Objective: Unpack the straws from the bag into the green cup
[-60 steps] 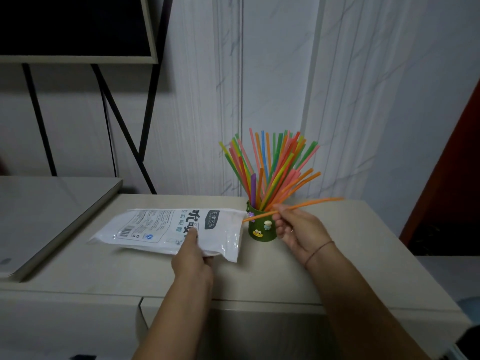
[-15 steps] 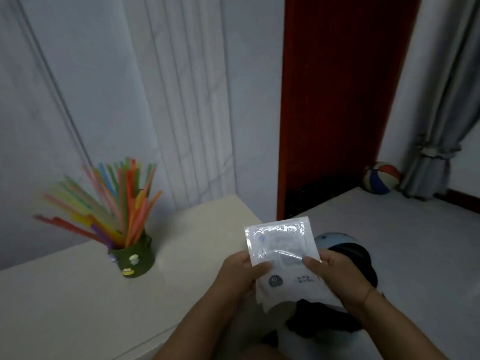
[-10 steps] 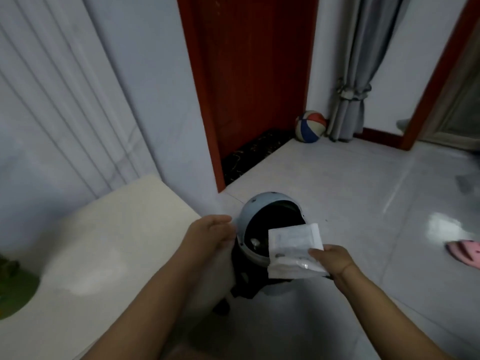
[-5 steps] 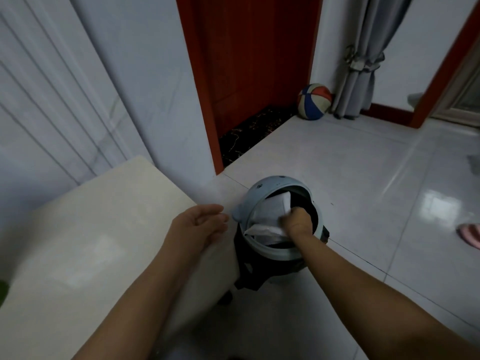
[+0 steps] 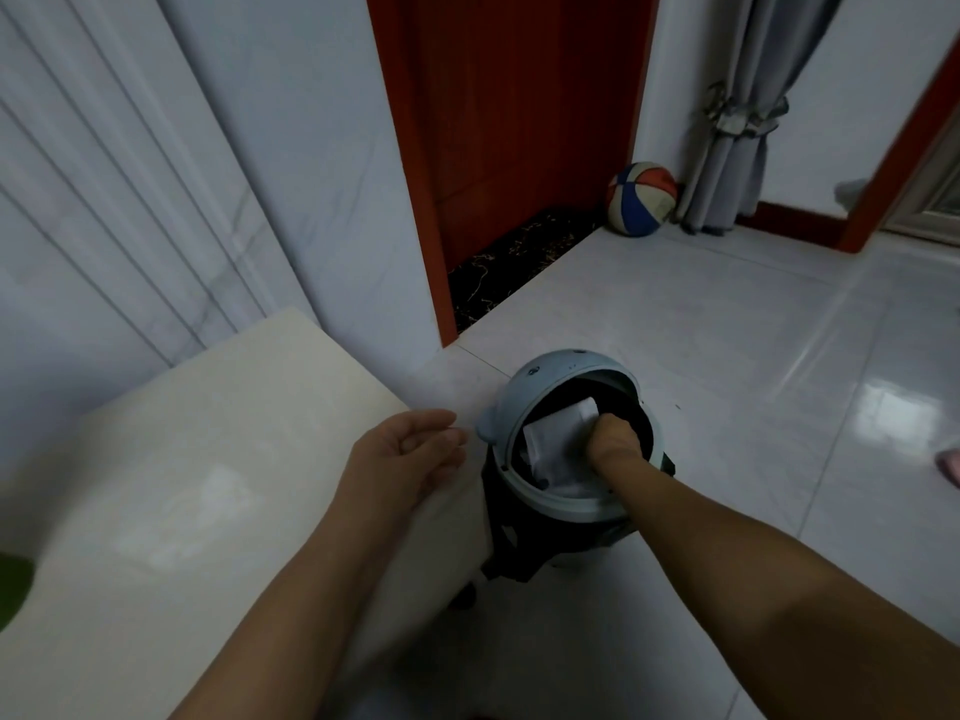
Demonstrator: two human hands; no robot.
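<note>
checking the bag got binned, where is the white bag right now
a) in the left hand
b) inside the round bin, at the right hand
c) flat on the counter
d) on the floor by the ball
b: the white bag sits inside the round bin, where the right hand reaches in and grips it, while the left hand holds nothing.

Fingers of right hand (image 5: 615,441) hidden down in bin (image 5: 550,371), maybe gripping bag (image 5: 558,439). Bottom of bag hidden. cup (image 5: 13,589) cut off at left edge, blurry. slipper (image 5: 950,467) cut off at right edge.
</note>
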